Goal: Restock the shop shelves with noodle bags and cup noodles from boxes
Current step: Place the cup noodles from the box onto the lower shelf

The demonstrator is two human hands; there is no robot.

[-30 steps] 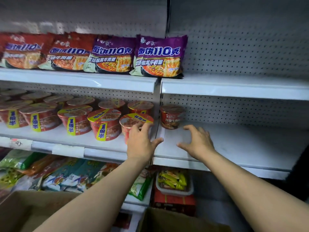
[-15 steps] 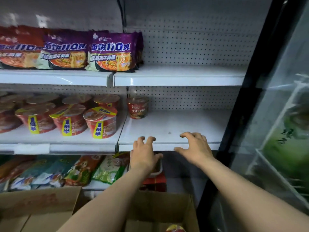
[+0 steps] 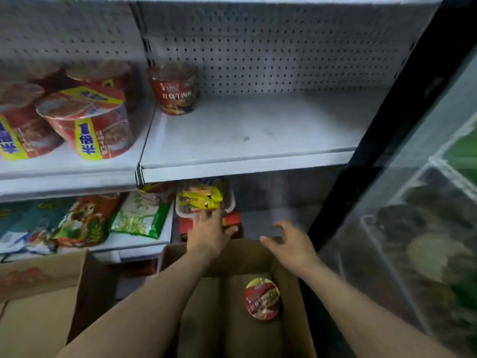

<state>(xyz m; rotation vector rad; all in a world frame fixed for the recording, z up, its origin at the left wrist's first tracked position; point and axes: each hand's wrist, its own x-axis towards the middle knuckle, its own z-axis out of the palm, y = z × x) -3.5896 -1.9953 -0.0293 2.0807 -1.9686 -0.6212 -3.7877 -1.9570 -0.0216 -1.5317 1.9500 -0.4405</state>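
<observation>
Both hands hover empty with fingers spread over the box point(image 3: 232, 257) at lower centre: left hand point(image 3: 207, 232), right hand point(image 3: 291, 245). A cup point(image 3: 262, 298) lies inside; another cup point(image 3: 175, 89) stands on the shelf point(image 3: 245, 161) above.

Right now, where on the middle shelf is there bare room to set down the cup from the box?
The right shelf board is bare from the lone red cup at its back left across to the black frame. The left board is crowded with noodle bowls near its front edge.
</observation>
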